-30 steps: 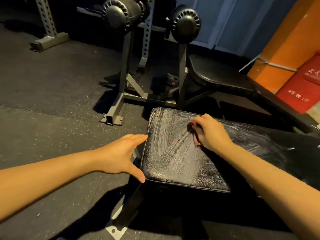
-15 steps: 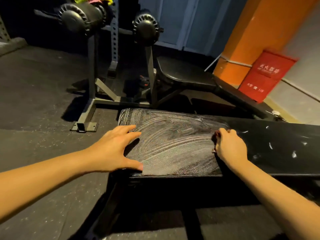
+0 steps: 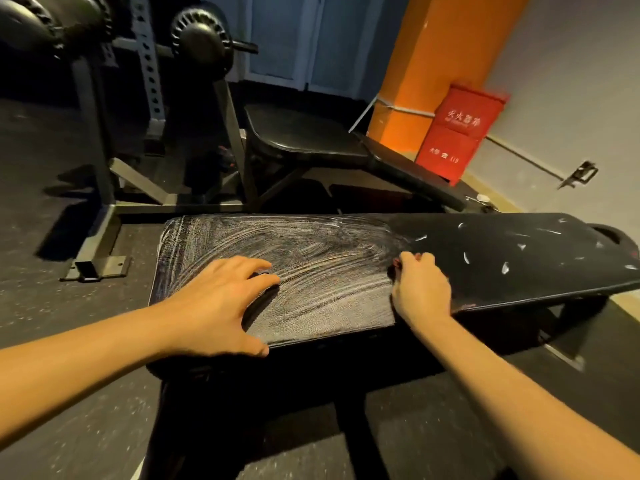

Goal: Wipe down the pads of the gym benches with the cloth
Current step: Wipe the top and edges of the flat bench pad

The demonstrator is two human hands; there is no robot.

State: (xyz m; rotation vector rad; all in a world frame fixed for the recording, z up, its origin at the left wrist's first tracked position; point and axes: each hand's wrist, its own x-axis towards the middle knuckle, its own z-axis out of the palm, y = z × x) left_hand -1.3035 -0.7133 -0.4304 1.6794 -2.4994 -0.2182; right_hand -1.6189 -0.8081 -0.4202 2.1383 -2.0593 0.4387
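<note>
A gym: a black padded bench (image 3: 502, 251) stands on speckled rubber flooring (image 3: 45, 271). Behind the bench, a second padded bench (image 3: 301, 136) sits at a steel rack (image 3: 91, 140) bearing round black weights (image 3: 202, 38); an orange pillar (image 3: 443, 57) rises beyond the bench's right end.

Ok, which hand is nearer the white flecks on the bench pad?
Right. The right hand, gripping the cloth, is just left of the white flecks; the left hand rests farther left on the pad.

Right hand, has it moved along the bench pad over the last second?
Yes. The right hand, gripping the cloth, slid rightward along the bench pad, away from its left end.
</note>
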